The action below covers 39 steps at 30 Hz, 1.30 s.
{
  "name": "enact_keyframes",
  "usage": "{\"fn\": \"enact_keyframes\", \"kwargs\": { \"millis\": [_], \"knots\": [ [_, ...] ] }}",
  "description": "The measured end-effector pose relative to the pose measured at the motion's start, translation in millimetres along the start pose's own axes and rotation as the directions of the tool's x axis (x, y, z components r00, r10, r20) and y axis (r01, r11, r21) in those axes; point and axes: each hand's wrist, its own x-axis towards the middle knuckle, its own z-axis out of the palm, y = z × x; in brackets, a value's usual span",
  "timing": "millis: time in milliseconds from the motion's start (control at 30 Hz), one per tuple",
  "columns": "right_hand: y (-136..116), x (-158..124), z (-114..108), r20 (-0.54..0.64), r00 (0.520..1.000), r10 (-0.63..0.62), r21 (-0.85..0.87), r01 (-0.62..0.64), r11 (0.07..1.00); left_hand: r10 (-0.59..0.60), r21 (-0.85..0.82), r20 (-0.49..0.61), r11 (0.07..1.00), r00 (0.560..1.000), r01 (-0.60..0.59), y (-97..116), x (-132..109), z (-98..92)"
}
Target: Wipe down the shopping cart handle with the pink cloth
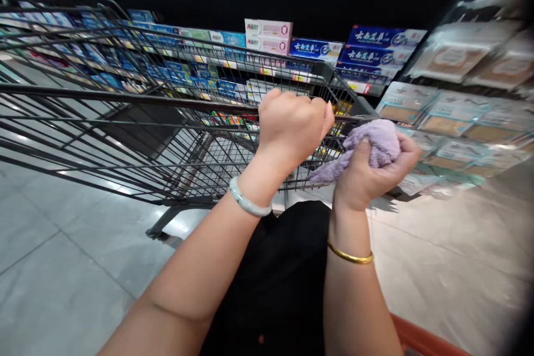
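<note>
My left hand is closed around the dark top rail of a metal shopping cart, its knuckles facing up. A pale bangle sits on that wrist. Just to the right, my right hand grips a bunched purple cloth, with the thumb pressed on it and a loose end trailing left toward the cart's wires. A gold bangle circles the right wrist. The cart's wire basket stretches away to the left, and a dark flat panel shows inside it.
Shelves with toothpaste boxes stand behind the cart, with price tags along their edges. Clear hanging packs are at the right. An orange-red bar crosses the lower right corner. Grey tiled floor lies below.
</note>
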Motion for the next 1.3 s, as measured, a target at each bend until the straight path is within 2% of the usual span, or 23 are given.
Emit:
{"fn": "enact_keyframes", "kwargs": {
  "millis": [67, 233, 333, 467, 667, 833, 900, 967, 1067, 1133, 1233, 1300],
  "knots": [
    [-3, -4, 2, 0.013, 1.0, 0.0, -0.005, 0.0, 1.0, -0.001, -0.015, -0.016, 1.0, 1.0, 0.001, -1, 0, 1.1],
    [-19, -23, 11, 0.214, 0.973, -0.086, 0.069, 0.073, 0.995, -0.038, -0.023, -0.006, 0.999, 0.999, 0.038, -1, 1, 1.2],
    [-11, -17, 8, 0.151, 0.987, -0.049, 0.057, 0.04, 0.998, -0.044, -0.037, 0.02, 0.998, 0.999, 0.045, -1, 2, -0.2],
    [-5, -11, 3, 0.063, 0.998, -0.004, 0.017, 0.003, 1.0, -0.027, -0.042, -0.015, 0.999, 1.0, 0.027, -4, 0, 0.3],
    [-18, -24, 10, 0.221, 0.968, -0.117, 0.074, 0.103, 0.992, 0.01, -0.005, -0.085, 1.0, 0.996, -0.011, -8, -2, 2.6],
    [-3, -11, 4, 0.092, 0.994, -0.056, 0.025, 0.054, 0.998, -0.026, -0.036, -0.011, 0.999, 1.0, 0.026, -9, -3, 0.4],
    [-5, -13, 4, 0.097, 0.994, -0.047, 0.025, 0.045, 0.999, -0.061, -0.059, 0.027, 0.996, 0.998, 0.063, -10, -3, -0.7],
    [-13, -20, 7, 0.162, 0.985, -0.064, 0.039, 0.058, 0.998, -0.073, -0.058, 0.031, 0.995, 0.997, 0.075, -11, -2, -1.1],
    [-21, -27, 11, 0.267, 0.959, -0.094, 0.066, 0.079, 0.995, -0.053, -0.061, -0.023, 0.997, 0.998, 0.052, -12, -2, 0.3],
    [-17, -25, 10, 0.241, 0.967, -0.079, 0.045, 0.07, 0.997, -0.046, -0.086, -0.046, 0.995, 0.998, 0.042, -13, -2, 1.8],
    [-9, -17, 6, 0.144, 0.989, -0.036, 0.006, 0.035, 0.999, -0.078, -0.126, -0.018, 0.989, 0.997, 0.076, -14, -3, 3.0],
    [-11, -18, 6, 0.137, 0.99, -0.03, 0.004, 0.03, 1.0, -0.089, -0.115, 0.0, 0.989, 0.996, 0.089, -15, -3, 2.3]
  ]
}}
